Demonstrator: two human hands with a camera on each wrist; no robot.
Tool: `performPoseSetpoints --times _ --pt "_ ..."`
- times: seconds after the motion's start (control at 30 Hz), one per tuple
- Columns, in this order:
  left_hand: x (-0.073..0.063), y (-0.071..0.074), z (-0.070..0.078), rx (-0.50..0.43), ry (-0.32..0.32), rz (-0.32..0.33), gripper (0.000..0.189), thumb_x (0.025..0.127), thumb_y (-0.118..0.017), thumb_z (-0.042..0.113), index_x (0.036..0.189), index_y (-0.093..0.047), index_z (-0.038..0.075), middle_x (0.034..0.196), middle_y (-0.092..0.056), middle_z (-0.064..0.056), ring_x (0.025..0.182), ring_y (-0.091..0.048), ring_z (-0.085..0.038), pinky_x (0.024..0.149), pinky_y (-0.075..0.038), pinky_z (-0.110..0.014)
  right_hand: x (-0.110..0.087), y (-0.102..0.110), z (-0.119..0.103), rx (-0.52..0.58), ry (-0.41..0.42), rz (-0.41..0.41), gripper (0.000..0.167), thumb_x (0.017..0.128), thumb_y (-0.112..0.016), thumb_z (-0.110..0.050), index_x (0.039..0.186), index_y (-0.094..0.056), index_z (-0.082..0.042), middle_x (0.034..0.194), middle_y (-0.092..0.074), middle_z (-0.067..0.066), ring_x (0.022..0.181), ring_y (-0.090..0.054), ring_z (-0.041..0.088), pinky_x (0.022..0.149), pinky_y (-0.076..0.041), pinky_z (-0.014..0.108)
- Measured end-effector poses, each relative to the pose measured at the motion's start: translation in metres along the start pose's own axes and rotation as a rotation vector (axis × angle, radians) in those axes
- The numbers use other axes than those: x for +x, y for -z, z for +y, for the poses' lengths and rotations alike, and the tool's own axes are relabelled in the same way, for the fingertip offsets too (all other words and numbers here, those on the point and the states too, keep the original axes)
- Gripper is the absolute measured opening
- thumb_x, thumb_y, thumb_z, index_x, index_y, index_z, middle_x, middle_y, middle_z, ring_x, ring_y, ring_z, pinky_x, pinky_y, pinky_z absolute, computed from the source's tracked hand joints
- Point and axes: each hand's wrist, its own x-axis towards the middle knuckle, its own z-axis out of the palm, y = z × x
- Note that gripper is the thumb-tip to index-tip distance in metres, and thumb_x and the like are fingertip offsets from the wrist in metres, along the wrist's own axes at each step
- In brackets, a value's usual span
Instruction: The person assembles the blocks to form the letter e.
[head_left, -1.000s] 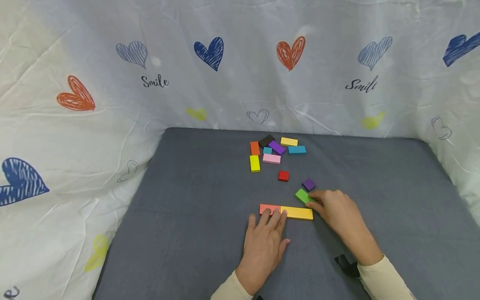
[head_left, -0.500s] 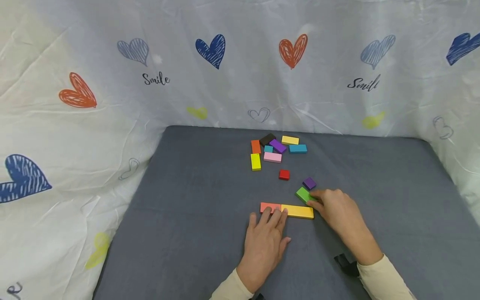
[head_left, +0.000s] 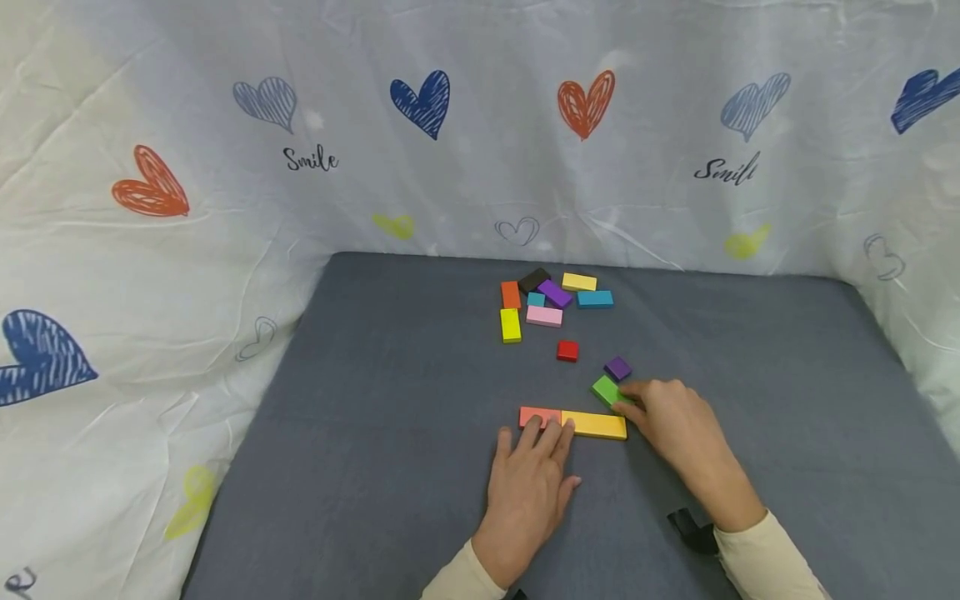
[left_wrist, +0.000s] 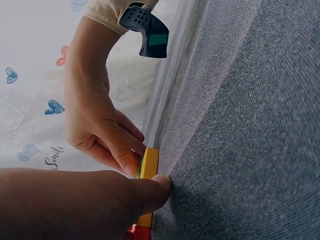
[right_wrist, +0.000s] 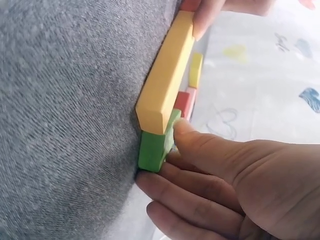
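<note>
Grey cloth, heart-print backdrop — L fingers spread on yellow blk, R fingers pinching green blk

On the grey fabric-covered table, around a red block, lie: yellow oblong and orange oblong at ten o'clock; pink oblong, teal block and black oblong at eleven; purple oblong and cream oblong near twelve; blue oblong at one; small purple block and green block near four; long amber block at five, end to end with a salmon block at seven.
</note>
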Motion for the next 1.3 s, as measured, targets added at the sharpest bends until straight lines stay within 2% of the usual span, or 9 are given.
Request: performPoseSetpoints --times 0.2,0.37,0.5,0.67,0.77,0.9,1.1,1.3 --pt "0.0 0.001 0.0 0.002 0.001 -0.009 0.073 0.099 -0.06 0.067 0.161 -0.046 0.032 0.146 -0.052 0.011 0.139 -0.042 -0.016 0.102 -0.04 -0.049 0.003 0.006 0.002 -0.009 0.016 0.02 0.021 0.094 -0.083 -0.021 0.103 -0.083 -0.002 0.084 -0.077 0.008 0.059 -0.057 0.012 0.057 -0.054 0.037" --pt "0.0 0.001 0.0 0.013 0.002 -0.02 0.073 0.099 -0.06 0.068 0.162 -0.045 0.033 0.145 -0.052 0.01 0.139 -0.042 -0.017 0.103 -0.04 -0.049 0.006 0.015 0.004 -0.009 0.038 0.066 0.023 0.097 -0.08 -0.022 0.104 -0.082 0.0 0.079 -0.074 0.007 0.055 -0.054 0.013 0.052 -0.046 0.034" --pt "0.0 0.001 -0.001 0.022 -0.001 -0.007 0.073 0.099 -0.06 0.068 0.162 -0.045 0.033 0.142 -0.052 0.01 0.137 -0.043 -0.017 0.102 -0.041 -0.049 0.012 0.024 0.006 -0.003 0.041 0.093 0.026 0.098 -0.078 -0.023 0.108 -0.081 0.001 0.084 -0.077 0.013 0.054 -0.054 0.012 0.049 -0.042 0.032" --pt "-0.001 0.001 -0.001 0.022 -0.003 -0.004 0.073 0.099 -0.06 0.068 0.161 -0.046 0.032 0.142 -0.052 0.009 0.137 -0.043 -0.017 0.102 -0.041 -0.049 0.022 0.034 0.009 -0.002 0.055 0.134 0.029 0.098 -0.078 -0.022 0.116 -0.079 0.0 0.097 -0.079 0.017 0.061 -0.066 0.019 0.052 -0.051 0.04" --pt "0.0 0.002 -0.001 0.018 -0.004 -0.023 0.073 0.099 -0.06 0.068 0.162 -0.045 0.033 0.144 -0.051 0.01 0.139 -0.042 -0.017 0.104 -0.041 -0.049 0.029 0.039 0.011 -0.01 0.056 0.141 0.032 0.099 -0.077 -0.023 0.123 -0.077 -0.001 0.082 -0.076 0.013 0.055 -0.061 0.021 0.048 -0.047 0.041" --pt "0.0 0.003 -0.001 0.012 -0.004 -0.047 0.074 0.099 -0.059 0.068 0.163 -0.043 0.033 0.147 -0.05 0.011 0.14 -0.041 -0.017 0.106 -0.041 -0.049 0.04 0.043 0.011 -0.028 0.057 0.136 0.036 0.1 -0.076 -0.023 0.129 -0.074 -0.001 0.057 -0.056 0.001 0.044 -0.043 0.016 0.044 -0.036 0.035" --pt "0.001 0.001 0.0 0.026 -0.004 -0.038 0.074 0.099 -0.059 0.068 0.163 -0.043 0.034 0.145 -0.05 0.01 0.138 -0.041 -0.016 0.104 -0.041 -0.048 0.056 0.046 0.011 -0.017 0.069 0.155 0.037 0.101 -0.074 -0.021 0.132 -0.072 -0.001 0.057 -0.055 0.0 0.045 -0.045 0.015 0.046 -0.038 0.035" --pt "0.0 0.002 0.0 0.027 0.003 -0.055 0.075 0.099 -0.06 0.068 0.163 -0.042 0.034 0.146 -0.049 0.011 0.139 -0.04 -0.015 0.104 -0.041 -0.048 0.07 0.043 0.014 -0.013 0.056 0.114 0.041 0.102 -0.073 -0.022 0.137 -0.069 -0.001 0.058 -0.052 0.002 0.046 -0.042 0.017 0.048 -0.035 0.036"
